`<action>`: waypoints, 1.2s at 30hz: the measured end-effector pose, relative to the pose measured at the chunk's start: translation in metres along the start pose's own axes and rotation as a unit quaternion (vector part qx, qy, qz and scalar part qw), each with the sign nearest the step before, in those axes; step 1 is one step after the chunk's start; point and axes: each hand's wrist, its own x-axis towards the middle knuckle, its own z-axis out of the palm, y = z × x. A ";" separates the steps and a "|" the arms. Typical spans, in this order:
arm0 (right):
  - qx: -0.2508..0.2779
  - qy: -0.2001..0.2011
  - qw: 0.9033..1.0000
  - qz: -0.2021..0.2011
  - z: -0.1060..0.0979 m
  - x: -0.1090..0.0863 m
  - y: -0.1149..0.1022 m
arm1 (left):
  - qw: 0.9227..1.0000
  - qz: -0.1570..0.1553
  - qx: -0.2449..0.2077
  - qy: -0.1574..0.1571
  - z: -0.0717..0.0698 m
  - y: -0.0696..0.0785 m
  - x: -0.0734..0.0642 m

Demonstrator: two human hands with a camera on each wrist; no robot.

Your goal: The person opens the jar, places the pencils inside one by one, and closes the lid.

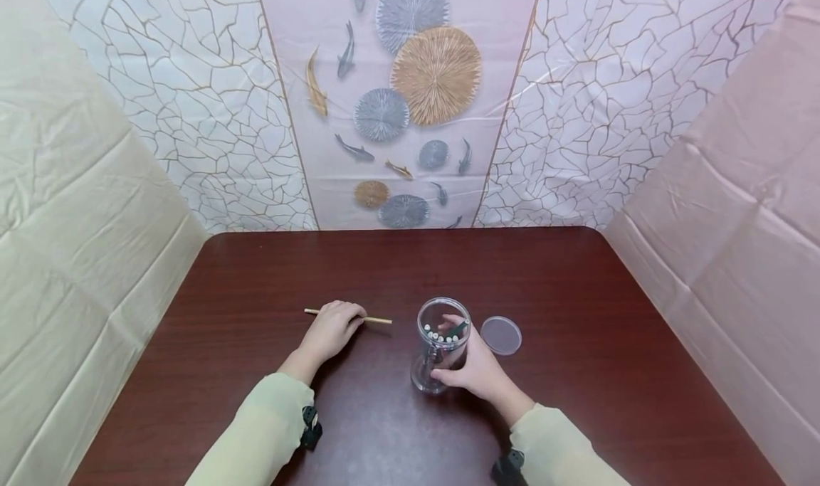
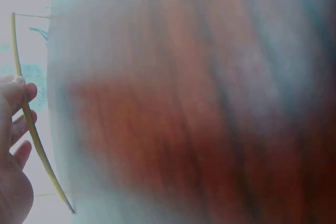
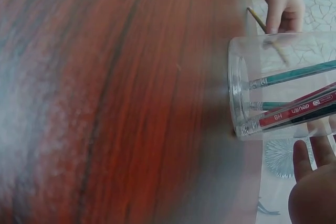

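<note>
My left hand [image 1: 329,333] pinches a thin yellow pencil [image 1: 378,320] just over the table, lying roughly left to right. In the left wrist view the same pencil [image 2: 39,148] runs between thumb and fingers. My right hand [image 1: 474,368] grips a clear jar [image 1: 423,372], thumb on the near side, fingers behind. Several pencils [image 1: 442,339] stand in the jar, their pale ends near its rim. The right wrist view shows a red HB pencil [image 3: 294,113] and green ones, with metal-ringed ends at the bottom. The jar is upright.
A round clear lid [image 1: 502,335] lies flat to the right of the jar. The dark red-brown table [image 1: 269,272] meets a patterned cloth backdrop [image 1: 397,151] behind, and pale cloth walls rise on both sides.
</note>
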 end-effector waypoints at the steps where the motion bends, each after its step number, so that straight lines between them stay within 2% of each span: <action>1: -0.004 0.002 1.000 0.002 0.000 0.000 0.000 | 1.000 0.001 -0.004 0.006 -0.001 0.001 0.001; 10: -0.029 0.003 0.999 0.017 0.001 0.000 0.001 | 0.999 0.023 -0.023 0.033 -0.007 0.009 0.005; 20: -0.030 0.008 0.999 0.019 0.001 0.000 0.002 | 0.996 0.028 -0.058 0.062 -0.017 0.030 0.020; 28: -0.034 0.012 0.999 0.017 0.002 -0.001 0.002 | 0.992 -0.008 -0.100 0.078 -0.029 0.051 0.028; 36: -0.034 0.010 0.999 0.017 0.002 -0.001 0.004 | 0.982 -0.023 -0.140 0.122 -0.039 0.067 0.033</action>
